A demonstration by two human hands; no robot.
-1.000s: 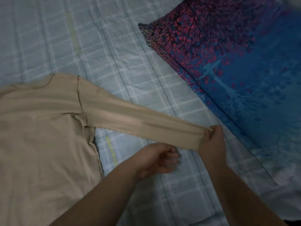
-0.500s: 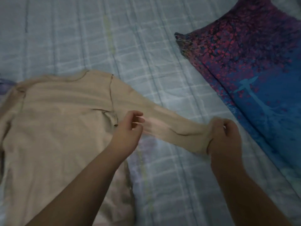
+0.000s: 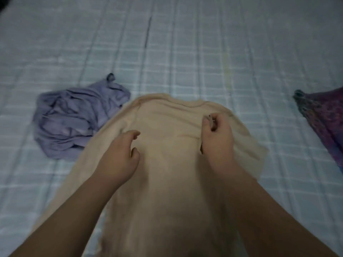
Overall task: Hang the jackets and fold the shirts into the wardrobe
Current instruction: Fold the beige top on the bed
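A beige long-sleeved shirt [image 3: 167,164] lies flat on the bed in front of me, neckline pointing away. Its right sleeve is folded in over the body. My right hand [image 3: 217,138] grips the cuff of that sleeve on the shirt's right chest area, fingers curled. My left hand [image 3: 120,156] hovers over the shirt's left chest, fingers loosely curled and holding nothing. A crumpled purple shirt [image 3: 74,119] lies on the bed to the left of the beige one.
The bed is covered with a pale blue checked sheet [image 3: 185,52] that stretches far ahead. A purple and blue patterned pillow [image 3: 326,123] pokes in at the right edge.
My right hand carried the stretched-out sleeve inward and laid it over the shirt body. My left hand let go of the sleeve. The view swung left, bringing the purple shirt into sight.
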